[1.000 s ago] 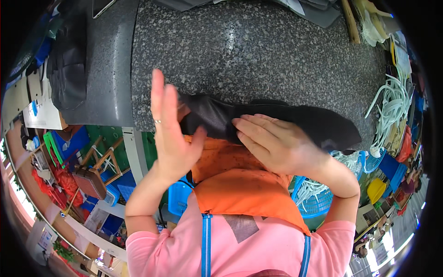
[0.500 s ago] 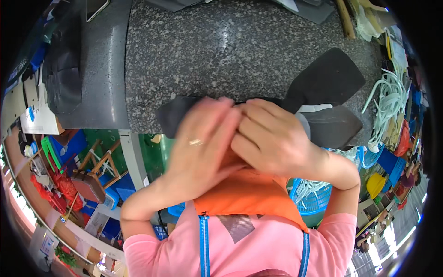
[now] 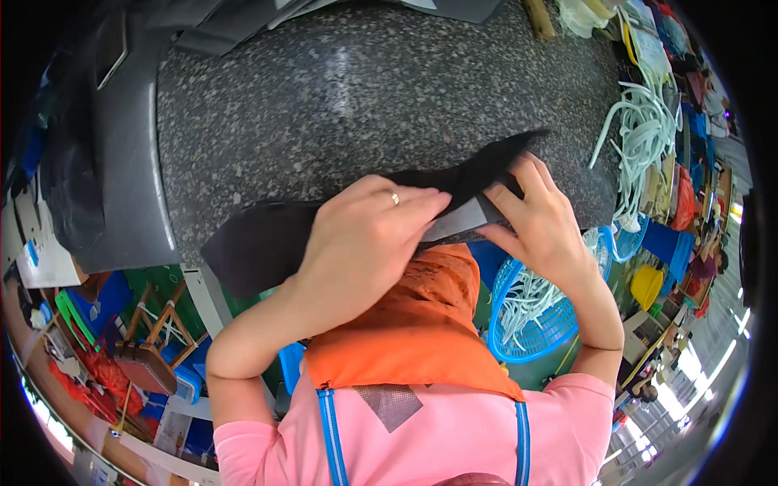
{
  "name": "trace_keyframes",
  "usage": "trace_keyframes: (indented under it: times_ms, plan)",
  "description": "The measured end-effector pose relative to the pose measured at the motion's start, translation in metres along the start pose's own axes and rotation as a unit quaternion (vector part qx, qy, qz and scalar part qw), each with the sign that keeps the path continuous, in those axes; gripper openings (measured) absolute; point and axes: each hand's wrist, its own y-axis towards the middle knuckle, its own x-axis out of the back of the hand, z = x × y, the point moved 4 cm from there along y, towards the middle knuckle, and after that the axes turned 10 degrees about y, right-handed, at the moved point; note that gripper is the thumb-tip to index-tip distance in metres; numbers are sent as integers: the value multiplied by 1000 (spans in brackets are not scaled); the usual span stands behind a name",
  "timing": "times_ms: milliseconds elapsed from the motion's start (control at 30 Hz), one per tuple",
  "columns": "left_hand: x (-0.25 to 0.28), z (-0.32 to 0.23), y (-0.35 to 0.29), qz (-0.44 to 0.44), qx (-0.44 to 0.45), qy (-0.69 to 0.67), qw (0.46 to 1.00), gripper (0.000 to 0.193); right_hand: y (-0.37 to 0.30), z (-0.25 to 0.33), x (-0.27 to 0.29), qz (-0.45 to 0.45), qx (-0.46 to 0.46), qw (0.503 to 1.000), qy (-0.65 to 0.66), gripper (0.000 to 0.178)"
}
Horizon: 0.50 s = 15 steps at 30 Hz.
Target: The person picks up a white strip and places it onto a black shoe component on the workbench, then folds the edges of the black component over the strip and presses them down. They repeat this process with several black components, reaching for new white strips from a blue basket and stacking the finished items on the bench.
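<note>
A dark, flexible sheet piece [image 3: 263, 243] with wide flaps lies along the near edge of the stone slab [image 3: 365, 105]. My left hand [image 3: 369, 239], a ring on one finger, holds the piece at its middle, fingers pressed together; its thumb is hidden. At the right end, my right hand [image 3: 539, 215] has its fingers around a raised black flap [image 3: 494, 166], with the thumb lower down near the edge. Between the hands shows a light grey strip [image 3: 458, 220] on the piece. I cannot tell whether the strip is attached.
Pale green cords [image 3: 640, 134] hang at the slab's right side. A blue basket [image 3: 531, 344] with more cords stands below. Dark sheets [image 3: 219, 28] and a phone [image 3: 112, 53] lie toward the far left. An orange apron [image 3: 405, 348] covers my front.
My hands have moved apart, the right one now at the raised flap. The flaps at the right have folded upward, and the left end of the piece shows more.
</note>
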Motion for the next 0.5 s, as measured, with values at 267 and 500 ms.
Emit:
trace_keyframes:
  times_ms: [267, 500]
  plan:
    - [-13, -31, 8, 108, -234, 321, 911, 30, -19, -41, -24, -213, -175, 833, 481, 29]
    - [-23, -37, 36, 216, -231, 274, 908, 21, -14, -32, -23, -213, -111, 942, 232, 30]
